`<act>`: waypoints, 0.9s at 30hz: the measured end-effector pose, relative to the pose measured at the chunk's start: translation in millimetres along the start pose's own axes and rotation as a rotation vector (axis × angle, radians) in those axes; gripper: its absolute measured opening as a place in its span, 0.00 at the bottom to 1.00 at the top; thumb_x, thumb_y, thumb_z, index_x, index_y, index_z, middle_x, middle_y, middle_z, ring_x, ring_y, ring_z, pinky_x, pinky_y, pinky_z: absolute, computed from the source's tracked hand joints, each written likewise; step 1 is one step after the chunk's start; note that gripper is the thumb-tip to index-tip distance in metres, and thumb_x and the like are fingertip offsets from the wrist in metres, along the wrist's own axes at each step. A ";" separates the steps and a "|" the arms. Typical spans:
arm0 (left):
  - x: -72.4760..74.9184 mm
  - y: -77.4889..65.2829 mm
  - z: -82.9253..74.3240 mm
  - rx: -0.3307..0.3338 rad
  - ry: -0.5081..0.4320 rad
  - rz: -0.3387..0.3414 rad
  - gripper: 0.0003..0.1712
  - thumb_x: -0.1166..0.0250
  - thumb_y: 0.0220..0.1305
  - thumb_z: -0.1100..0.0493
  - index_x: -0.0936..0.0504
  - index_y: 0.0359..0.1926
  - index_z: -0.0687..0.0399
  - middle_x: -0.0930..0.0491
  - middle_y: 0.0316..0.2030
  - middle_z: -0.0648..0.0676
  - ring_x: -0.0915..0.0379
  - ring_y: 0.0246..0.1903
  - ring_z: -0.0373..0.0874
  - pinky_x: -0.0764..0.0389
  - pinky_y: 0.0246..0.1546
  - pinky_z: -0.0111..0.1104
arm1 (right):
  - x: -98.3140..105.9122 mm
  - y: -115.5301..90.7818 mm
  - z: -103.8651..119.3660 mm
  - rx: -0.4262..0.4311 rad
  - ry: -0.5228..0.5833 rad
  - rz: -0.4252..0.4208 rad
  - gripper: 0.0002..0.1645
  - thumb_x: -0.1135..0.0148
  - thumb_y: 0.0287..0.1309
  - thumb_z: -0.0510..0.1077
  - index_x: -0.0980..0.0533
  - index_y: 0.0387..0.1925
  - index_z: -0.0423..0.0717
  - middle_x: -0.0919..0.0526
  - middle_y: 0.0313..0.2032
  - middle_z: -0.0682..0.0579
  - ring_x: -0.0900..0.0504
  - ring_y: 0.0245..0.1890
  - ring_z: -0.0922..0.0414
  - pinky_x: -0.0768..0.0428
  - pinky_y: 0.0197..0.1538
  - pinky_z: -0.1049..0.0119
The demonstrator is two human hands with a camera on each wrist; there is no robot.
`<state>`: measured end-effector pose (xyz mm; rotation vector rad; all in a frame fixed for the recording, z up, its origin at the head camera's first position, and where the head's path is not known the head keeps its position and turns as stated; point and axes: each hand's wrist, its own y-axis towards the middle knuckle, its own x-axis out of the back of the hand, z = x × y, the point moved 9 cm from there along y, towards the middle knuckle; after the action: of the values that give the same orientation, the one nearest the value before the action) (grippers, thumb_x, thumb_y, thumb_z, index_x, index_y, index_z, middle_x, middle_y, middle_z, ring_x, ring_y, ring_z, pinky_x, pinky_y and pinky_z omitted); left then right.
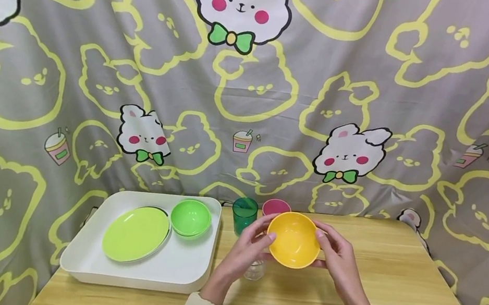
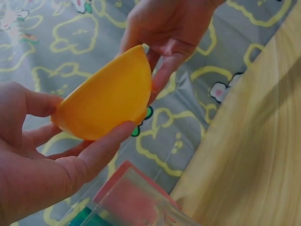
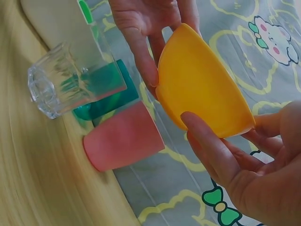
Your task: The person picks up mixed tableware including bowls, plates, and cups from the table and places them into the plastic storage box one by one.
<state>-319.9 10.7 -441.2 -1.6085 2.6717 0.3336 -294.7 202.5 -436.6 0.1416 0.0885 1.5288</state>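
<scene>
A yellow bowl (image 1: 294, 240) is held up over the table, its inside tilted toward the head camera. My left hand (image 1: 246, 245) grips its left side, thumb at the rim and fingers beneath. On the opposite side my right hand (image 1: 339, 253) holds it the same way. Both wrist views show the smooth outside of the bowl (image 2: 108, 96) between the two hands. Behind and below it stand a pink cup (image 3: 124, 136), a green cup (image 1: 243, 214) and a clear glass (image 3: 54, 82), which the left hand and bowl partly hide in the head view.
A white tray (image 1: 135, 282) stands on the left of the wooden table (image 1: 418, 289). In it lie a lime-green plate (image 1: 136, 234), with a pale rim beneath it, and a green bowl (image 1: 190, 217). A patterned grey curtain (image 1: 276, 99) hangs behind the table.
</scene>
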 end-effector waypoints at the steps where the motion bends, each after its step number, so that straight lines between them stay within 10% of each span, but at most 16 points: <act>1: 1.0 -0.1 -0.7 0.000 0.002 0.000 0.27 0.43 0.78 0.59 0.32 0.74 0.50 0.30 0.64 0.61 0.23 0.55 0.54 0.13 0.46 0.49 | -0.9 0.0 0.5 0.004 0.002 0.005 0.27 0.47 0.79 0.49 0.29 0.69 0.36 0.21 0.55 0.35 0.15 0.44 0.60 0.10 0.36 0.55; 27: 50.5 -11.9 -24.1 0.021 0.024 -0.163 0.27 0.44 0.77 0.63 0.32 0.74 0.55 0.31 0.66 0.66 0.24 0.57 0.54 0.12 0.45 0.49 | -23.7 -1.1 5.2 0.095 0.057 0.114 0.27 0.51 0.80 0.48 0.32 0.70 0.36 0.23 0.59 0.28 0.15 0.53 0.48 0.12 0.46 0.53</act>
<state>-330.8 -43.2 -425.5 -1.8203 2.5293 0.2835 -293.8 178.6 -432.3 0.1819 0.2016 1.6431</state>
